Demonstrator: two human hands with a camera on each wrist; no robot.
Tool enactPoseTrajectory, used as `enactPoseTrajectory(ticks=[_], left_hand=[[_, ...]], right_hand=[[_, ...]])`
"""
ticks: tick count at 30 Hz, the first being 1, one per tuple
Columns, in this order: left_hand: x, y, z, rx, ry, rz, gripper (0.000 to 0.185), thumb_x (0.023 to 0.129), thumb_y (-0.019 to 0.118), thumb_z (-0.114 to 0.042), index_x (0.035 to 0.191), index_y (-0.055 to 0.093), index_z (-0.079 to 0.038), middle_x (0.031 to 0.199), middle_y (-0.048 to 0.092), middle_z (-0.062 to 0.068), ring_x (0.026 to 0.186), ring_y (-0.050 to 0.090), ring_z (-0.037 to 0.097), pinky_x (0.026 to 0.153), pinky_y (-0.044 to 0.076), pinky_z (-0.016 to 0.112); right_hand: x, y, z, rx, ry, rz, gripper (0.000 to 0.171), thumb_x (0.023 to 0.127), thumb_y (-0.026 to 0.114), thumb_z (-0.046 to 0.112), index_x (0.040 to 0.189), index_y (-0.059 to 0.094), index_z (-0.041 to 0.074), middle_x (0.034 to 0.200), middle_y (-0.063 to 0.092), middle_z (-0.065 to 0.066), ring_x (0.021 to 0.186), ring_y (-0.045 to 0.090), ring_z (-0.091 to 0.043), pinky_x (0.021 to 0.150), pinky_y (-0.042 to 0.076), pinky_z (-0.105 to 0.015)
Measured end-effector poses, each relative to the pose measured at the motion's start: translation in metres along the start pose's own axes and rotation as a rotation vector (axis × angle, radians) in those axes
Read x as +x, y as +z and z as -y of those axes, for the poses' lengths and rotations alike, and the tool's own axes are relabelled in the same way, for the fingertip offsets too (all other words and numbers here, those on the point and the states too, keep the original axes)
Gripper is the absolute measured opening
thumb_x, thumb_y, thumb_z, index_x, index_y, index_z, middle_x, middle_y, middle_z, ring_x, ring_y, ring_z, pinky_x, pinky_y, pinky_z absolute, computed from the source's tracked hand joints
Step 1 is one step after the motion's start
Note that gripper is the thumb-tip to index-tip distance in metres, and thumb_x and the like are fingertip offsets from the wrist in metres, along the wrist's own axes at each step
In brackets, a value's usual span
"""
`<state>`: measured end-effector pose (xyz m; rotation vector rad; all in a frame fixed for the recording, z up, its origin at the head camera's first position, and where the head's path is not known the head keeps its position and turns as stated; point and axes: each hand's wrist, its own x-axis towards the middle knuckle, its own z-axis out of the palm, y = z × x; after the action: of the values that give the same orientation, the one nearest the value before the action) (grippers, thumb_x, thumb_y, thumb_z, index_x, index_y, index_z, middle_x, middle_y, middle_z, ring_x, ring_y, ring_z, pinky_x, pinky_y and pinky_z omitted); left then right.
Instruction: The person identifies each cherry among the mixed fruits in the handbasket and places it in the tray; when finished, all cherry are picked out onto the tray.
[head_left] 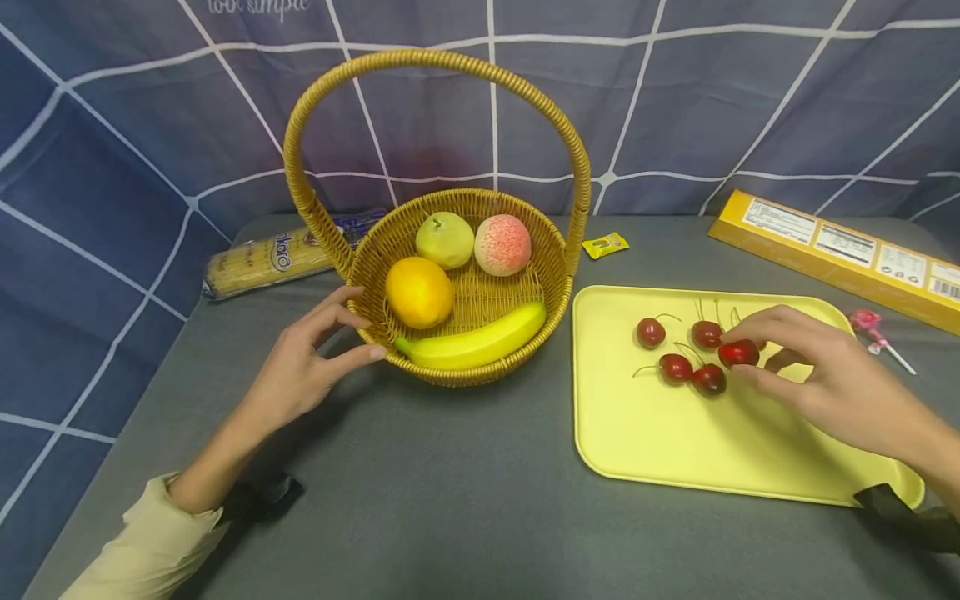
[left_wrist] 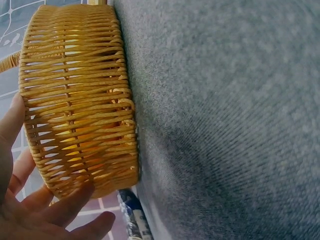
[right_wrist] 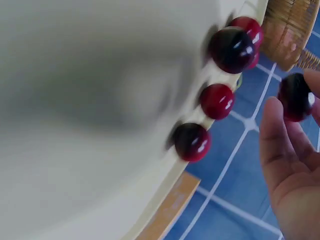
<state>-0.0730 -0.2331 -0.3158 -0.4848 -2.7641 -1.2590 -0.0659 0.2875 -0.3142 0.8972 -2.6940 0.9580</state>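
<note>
My left hand (head_left: pixel 303 354) rests its spread, relaxed fingers on the left rim of a wicker basket (head_left: pixel 450 379) with a tall arched handle. In the left wrist view, fingertips (left_wrist: pixel 82 192) lie against the basket's woven side. Inside are a green pear-like fruit (head_left: pixel 445 240), a peach (head_left: pixel 502 245), an orange-yellow fruit (head_left: pixel 420 292) and a banana (head_left: pixel 480 337). Above a yellow tray (head_left: pixel 660 442), my right hand (head_left: pixel 832 371) pinches a dark red cherry (head_left: pixel 738 353) between thumb and fingers. Several stemmed cherries (head_left: pixel 650 333) lie on the tray, one partly hidden behind the hand.
Behind the basket on the left lies a pack of spaghetti (head_left: pixel 273 260). A small yellow wrapped candy (head_left: pixel 605 245) sits between basket and tray. An orange-yellow box (head_left: pixel 840 250) and a pink lollipop (head_left: pixel 868 325) are at the right. A blue checked cloth (head_left: pixel 675 108) hangs behind.
</note>
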Motion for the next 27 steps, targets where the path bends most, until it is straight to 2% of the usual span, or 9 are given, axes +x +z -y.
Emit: enactPoseTrajectory(ticks=[6, 10, 16, 27], left_hand=[[-0.001, -0.001, 0.0, 0.002, -0.007, -0.002, 0.024, 0.087, 0.078, -0.015, 0.104, 0.066, -0.003, 0.152, 0.04, 0.013, 0.14, 0.034, 0.036, 0.11, 0.035, 0.059], [0.0, 0.0, 0.001, 0.005, -0.005, 0.0, 0.024, 0.087, 0.078, -0.015, 0.104, 0.066, -0.003, 0.152, 0.041, 0.013, 0.14, 0.034, 0.036, 0.11, 0.035, 0.059], [0.0, 0.0, 0.002, 0.014, -0.005, -0.003, 0.025, 0.087, 0.078, -0.016, 0.105, 0.066, -0.004, 0.152, 0.041, 0.013, 0.14, 0.034, 0.036, 0.109, 0.036, 0.06], [-0.001, 0.0, 0.0, 0.007, -0.011, 0.005, 0.023, 0.088, 0.077, -0.016, 0.104, 0.066, -0.005, 0.153, 0.039, 0.013, 0.139, 0.035, 0.038, 0.109, 0.035, 0.062]], right_hand=[[-0.017, 0.002, -0.021, -0.062, 0.061, 0.036, 0.048, 0.069, 0.08, -0.014, 0.109, 0.069, 0.011, 0.103, 0.066, 0.012, 0.095, 0.054, 0.006, 0.069, 0.049, -0.008], [-0.022, 0.005, -0.029, -0.096, 0.048, 0.054, 0.046, 0.069, 0.082, -0.01, 0.106, 0.07, 0.013, 0.1, 0.067, 0.011, 0.092, 0.056, 0.007, 0.066, 0.05, -0.009], [-0.024, 0.007, -0.032, -0.148, 0.036, 0.08, 0.044, 0.068, 0.084, -0.007, 0.105, 0.071, 0.014, 0.099, 0.067, 0.011, 0.088, 0.056, 0.004, 0.064, 0.05, -0.009], [-0.028, 0.009, -0.035, -0.164, 0.043, 0.085, 0.046, 0.066, 0.082, -0.012, 0.107, 0.071, 0.009, 0.101, 0.067, 0.006, 0.086, 0.055, 0.004, 0.063, 0.051, -0.008]])
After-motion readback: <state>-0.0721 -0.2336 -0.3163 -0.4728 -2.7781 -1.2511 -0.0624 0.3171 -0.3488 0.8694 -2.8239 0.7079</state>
